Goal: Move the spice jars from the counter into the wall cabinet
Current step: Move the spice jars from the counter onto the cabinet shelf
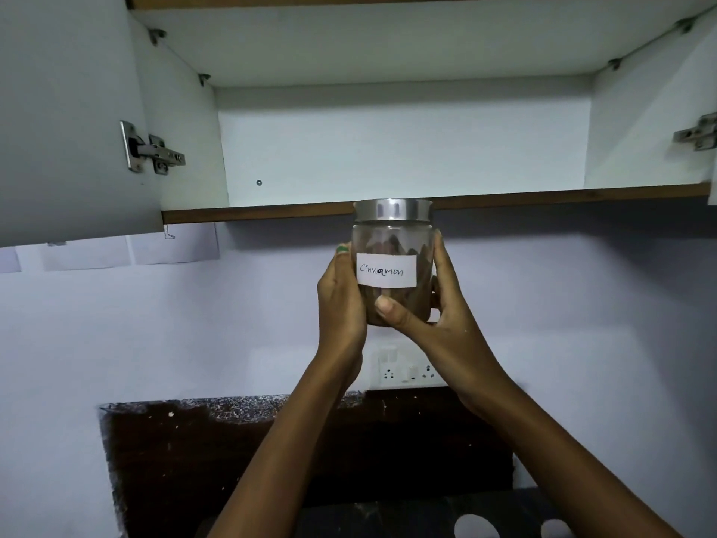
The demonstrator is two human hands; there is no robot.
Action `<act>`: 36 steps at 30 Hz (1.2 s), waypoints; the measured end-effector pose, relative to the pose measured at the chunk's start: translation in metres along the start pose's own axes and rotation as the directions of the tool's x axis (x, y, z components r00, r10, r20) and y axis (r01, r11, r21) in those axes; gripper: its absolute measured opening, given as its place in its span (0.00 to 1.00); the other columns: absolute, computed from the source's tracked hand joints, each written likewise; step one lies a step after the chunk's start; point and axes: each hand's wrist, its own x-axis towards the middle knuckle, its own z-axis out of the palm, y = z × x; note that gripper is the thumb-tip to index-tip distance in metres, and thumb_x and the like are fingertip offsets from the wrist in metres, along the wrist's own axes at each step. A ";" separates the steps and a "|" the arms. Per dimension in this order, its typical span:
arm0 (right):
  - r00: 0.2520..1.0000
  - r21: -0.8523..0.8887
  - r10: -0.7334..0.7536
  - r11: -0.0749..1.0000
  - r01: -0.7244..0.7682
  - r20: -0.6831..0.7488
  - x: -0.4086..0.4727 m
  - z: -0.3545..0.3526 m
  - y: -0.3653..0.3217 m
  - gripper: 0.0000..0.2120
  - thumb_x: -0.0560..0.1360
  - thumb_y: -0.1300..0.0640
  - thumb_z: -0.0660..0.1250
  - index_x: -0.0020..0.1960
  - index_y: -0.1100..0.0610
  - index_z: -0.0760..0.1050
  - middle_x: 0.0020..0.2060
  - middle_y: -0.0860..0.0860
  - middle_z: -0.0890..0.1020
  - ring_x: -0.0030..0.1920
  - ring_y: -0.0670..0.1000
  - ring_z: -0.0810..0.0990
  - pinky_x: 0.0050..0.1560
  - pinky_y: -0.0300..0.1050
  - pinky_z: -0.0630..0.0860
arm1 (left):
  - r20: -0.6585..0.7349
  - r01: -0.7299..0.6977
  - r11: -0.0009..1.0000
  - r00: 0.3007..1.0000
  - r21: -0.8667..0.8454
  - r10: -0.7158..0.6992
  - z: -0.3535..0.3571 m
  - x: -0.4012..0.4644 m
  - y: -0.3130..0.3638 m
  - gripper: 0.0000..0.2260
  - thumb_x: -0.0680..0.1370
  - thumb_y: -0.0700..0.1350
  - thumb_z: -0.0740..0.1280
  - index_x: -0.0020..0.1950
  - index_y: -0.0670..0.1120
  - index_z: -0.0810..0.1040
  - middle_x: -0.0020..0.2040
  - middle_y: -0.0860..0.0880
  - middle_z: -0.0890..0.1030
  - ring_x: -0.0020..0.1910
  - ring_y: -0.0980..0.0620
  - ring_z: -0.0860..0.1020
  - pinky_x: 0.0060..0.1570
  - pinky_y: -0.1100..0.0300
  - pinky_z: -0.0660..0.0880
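Holding a jar [392, 262] up in the middle of the frame, we are gripping it with both hands: our left hand [341, 300] is curling its fingers round the jar's left side, and our right hand [434, 316] is wrapping the right side with its thumb pressing across the lower front. The jar is clear, with brown pieces inside and a shiny metal lid [392, 209]. A white paper label [386, 270] on its front is showing the handwritten word "Cinnamon" in dark ink. The jar is standing upright, and its lid is overlapping the brown front edge of the cabinet shelf [252, 212], so the jar is sitting just below and in front of the opening and not yet inside.

The wall cabinet [388, 149] is filling the top of the frame, white inside, with its left door [66, 110] swinging open at the upper left on a metal hinge [151, 149]. A second hinge [696, 132] is showing at the upper right. Below our hands, a white socket plate [407, 368] is sitting on the pale wall, and a dark speckled counter [232, 409] is lying across the bottom of the frame. Two pale round shapes at the lower right are too cropped for us to tell.
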 end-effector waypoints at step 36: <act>0.979 -0.622 -0.130 0.758 0.198 0.154 0.235 0.212 0.017 0.43 0.75 0.33 0.52 0.76 0.56 0.34 0.69 0.50 0.71 0.68 0.55 0.70 0.67 0.59 0.52 | -0.175 -0.216 0.729 0.891 0.650 0.420 -0.171 0.181 0.021 0.19 0.81 0.48 0.55 0.71 0.45 0.64 0.66 0.44 0.72 0.63 0.46 0.71 0.65 0.51 0.69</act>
